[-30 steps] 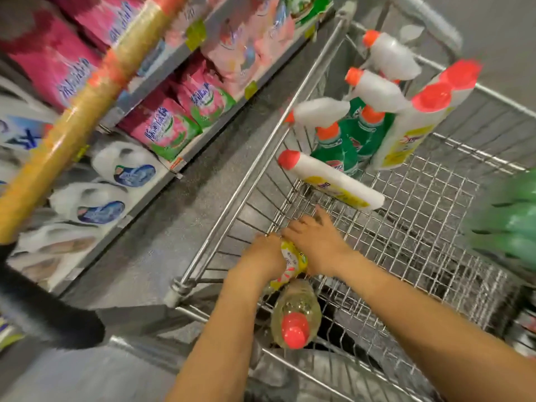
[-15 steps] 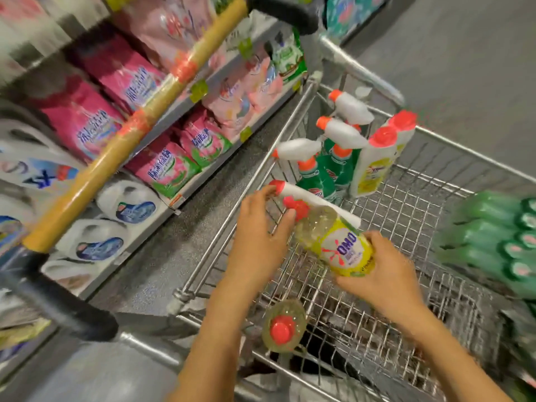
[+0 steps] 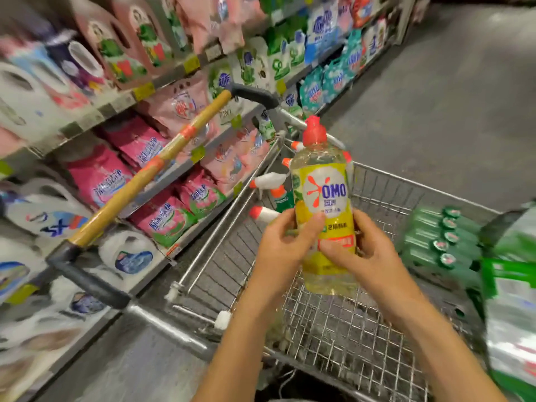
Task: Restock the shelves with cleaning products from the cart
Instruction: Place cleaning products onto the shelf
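A clear yellow OMO bottle [image 3: 324, 195] with a red cap stands upright above the wire cart [image 3: 385, 181]. My left hand [image 3: 285, 242] grips its left side, thumb across the label. My right hand [image 3: 362, 253] holds its right side and lower front. Behind the bottle, white spray bottles with orange tips [image 3: 268, 179] and a green bottle [image 3: 282, 198] stand at the cart's far end. A white bottle with a red cap [image 3: 262, 213] lies in the cart. The shelves [image 3: 162, 169] on the left carry pink and white detergent bags and jugs.
A second cart's yellow handle bar [image 3: 150, 169] crosses in front of the shelves. Packs of green bottles [image 3: 441, 242] and a green-and-white bag [image 3: 513, 309] sit at the right. Grey floor [image 3: 449, 111] stretches down the aisle.
The OMO bottle went from tilted over the cart to upright and higher. My left hand now grips it too. The view has tipped up toward the shelves.
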{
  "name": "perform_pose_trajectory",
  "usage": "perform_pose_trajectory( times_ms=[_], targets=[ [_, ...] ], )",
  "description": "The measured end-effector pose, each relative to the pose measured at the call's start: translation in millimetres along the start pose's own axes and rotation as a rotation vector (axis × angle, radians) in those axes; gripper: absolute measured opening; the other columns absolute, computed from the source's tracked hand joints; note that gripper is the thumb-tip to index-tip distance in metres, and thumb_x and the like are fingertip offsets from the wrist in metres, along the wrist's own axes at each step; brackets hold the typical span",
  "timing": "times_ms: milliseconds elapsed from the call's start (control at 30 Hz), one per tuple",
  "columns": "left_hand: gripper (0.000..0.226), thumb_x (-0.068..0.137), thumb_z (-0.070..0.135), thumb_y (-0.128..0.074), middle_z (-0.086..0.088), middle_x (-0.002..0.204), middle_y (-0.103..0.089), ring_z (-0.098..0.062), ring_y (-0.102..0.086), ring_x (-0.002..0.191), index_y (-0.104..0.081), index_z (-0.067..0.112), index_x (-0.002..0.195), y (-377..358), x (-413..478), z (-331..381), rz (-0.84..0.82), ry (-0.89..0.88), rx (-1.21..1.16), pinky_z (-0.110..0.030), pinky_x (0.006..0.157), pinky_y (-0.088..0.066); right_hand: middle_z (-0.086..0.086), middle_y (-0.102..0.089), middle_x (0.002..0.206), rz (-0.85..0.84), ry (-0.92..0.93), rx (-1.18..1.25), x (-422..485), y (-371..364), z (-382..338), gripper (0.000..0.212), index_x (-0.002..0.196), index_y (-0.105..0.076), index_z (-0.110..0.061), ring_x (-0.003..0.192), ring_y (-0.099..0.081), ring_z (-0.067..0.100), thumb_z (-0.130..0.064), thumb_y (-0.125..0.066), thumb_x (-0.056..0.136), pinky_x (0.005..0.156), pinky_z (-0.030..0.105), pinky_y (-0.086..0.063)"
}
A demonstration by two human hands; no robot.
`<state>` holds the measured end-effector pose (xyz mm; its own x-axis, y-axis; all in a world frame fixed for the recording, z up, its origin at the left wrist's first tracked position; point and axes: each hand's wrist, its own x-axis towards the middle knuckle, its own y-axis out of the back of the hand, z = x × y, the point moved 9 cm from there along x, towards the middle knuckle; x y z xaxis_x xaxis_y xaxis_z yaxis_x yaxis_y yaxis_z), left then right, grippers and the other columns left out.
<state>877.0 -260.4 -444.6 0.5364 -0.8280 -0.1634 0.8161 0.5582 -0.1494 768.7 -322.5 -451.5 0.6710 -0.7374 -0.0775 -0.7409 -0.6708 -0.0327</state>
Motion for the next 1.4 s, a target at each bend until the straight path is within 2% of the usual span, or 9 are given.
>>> perform_pose_trajectory(
  times_ms=[67, 167, 333, 467, 600, 733, 1000, 1167, 1400],
  targets=[
    [0.024, 0.081, 0.030, -0.064, 0.006, 0.082, -0.074, -0.004, -0.068, 0.069, -0.068, 0.016, 0.100, -2, -14, 11, 0.001, -0.032, -0.023, -0.016, 0.056, -0.051, -0.008, -0.068, 0.117, -0.022, 0.023, 0.047, -12, 0, -9, 0.061, 0.130, -0.053, -0.029, 0.106, -0.066, 0.012, -0.037, -0.072, 0.072, 0.081, 0.029, -0.056],
    [0.032, 0.074, 0.040, -0.064, 0.005, 0.091, -0.075, -0.005, -0.069, 0.078, -0.069, 0.021, 0.099, -8, -32, 25, -0.041, -0.072, -0.015, -0.018, 0.061, -0.053, -0.004, -0.068, 0.116, 0.024, 0.089, 0.151, -29, 5, -26, 0.051, 0.124, -0.059, -0.026, 0.104, -0.066, 0.010, -0.039, -0.068, 0.075, 0.078, 0.021, -0.054],
    [0.042, 0.077, 0.040, -0.063, 0.000, 0.099, -0.075, -0.010, -0.071, 0.084, -0.067, 0.014, 0.109, -24, -62, 43, -0.176, -0.119, -0.064, -0.020, 0.065, -0.054, -0.002, -0.068, 0.114, 0.138, 0.189, 0.137, -68, 10, -50, 0.049, 0.119, -0.062, -0.029, 0.103, -0.065, 0.012, -0.046, -0.069, 0.074, 0.079, 0.023, -0.054],
    [0.042, 0.076, 0.039, -0.064, -0.002, 0.099, -0.075, -0.011, -0.071, 0.085, -0.068, 0.012, 0.108, -31, -85, 52, -0.277, -0.148, -0.078, -0.020, 0.065, -0.054, -0.003, -0.068, 0.115, 0.255, 0.243, 0.109, -107, 8, -62, 0.047, 0.119, -0.063, -0.034, 0.103, -0.066, 0.013, -0.047, -0.067, 0.074, 0.078, 0.024, -0.055],
    [0.042, 0.074, 0.038, -0.063, -0.006, 0.099, -0.074, -0.015, -0.069, 0.088, -0.068, 0.010, 0.104, -23, -118, 65, -0.377, -0.182, -0.055, -0.023, 0.068, -0.055, -0.003, -0.070, 0.113, 0.351, 0.298, 0.102, -152, -15, -77, 0.038, 0.112, -0.065, -0.040, 0.099, -0.067, 0.011, -0.045, -0.067, 0.075, 0.075, 0.023, -0.055],
    [0.043, 0.075, 0.041, -0.062, -0.007, 0.099, -0.074, -0.017, -0.070, 0.089, -0.068, 0.009, 0.105, -4, -166, 75, -0.511, -0.190, -0.048, -0.025, 0.070, -0.057, -0.002, -0.070, 0.114, 0.466, 0.327, 0.073, -209, -53, -87, 0.038, 0.112, -0.066, -0.038, 0.103, -0.066, 0.015, -0.045, -0.066, 0.075, 0.079, 0.025, -0.055],
    [0.040, 0.069, 0.046, -0.065, 0.002, 0.087, -0.075, -0.005, -0.069, 0.073, -0.071, 0.016, 0.095, -9, -281, 80, -0.834, -0.142, -0.130, -0.016, 0.058, -0.052, -0.003, -0.071, 0.110, 0.824, 0.382, 0.047, -354, -100, -105, 0.029, 0.109, -0.068, -0.034, 0.101, -0.067, 0.011, -0.035, -0.071, 0.080, 0.075, 0.020, -0.054],
    [0.038, 0.075, 0.045, -0.067, -0.002, 0.094, -0.075, -0.009, -0.069, 0.080, -0.071, 0.015, 0.098, -34, -383, 74, -1.115, -0.126, -0.111, -0.022, 0.064, -0.054, -0.006, -0.070, 0.115, 1.066, 0.414, -0.034, -472, -127, -113, 0.032, 0.111, -0.065, -0.039, 0.105, -0.067, 0.012, -0.041, -0.064, 0.079, 0.077, 0.021, -0.055],
    [0.035, 0.073, 0.043, -0.063, -0.002, 0.095, -0.075, -0.012, -0.071, 0.084, -0.073, 0.018, 0.095, -36, -555, 64, -1.461, -0.087, -0.124, -0.023, 0.068, -0.057, -0.006, -0.071, 0.114, 1.416, 0.465, -0.072, -647, -197, -111, 0.035, 0.110, -0.065, -0.041, 0.103, -0.068, 0.012, -0.043, -0.068, 0.076, 0.074, 0.021, -0.055]
  ],
)
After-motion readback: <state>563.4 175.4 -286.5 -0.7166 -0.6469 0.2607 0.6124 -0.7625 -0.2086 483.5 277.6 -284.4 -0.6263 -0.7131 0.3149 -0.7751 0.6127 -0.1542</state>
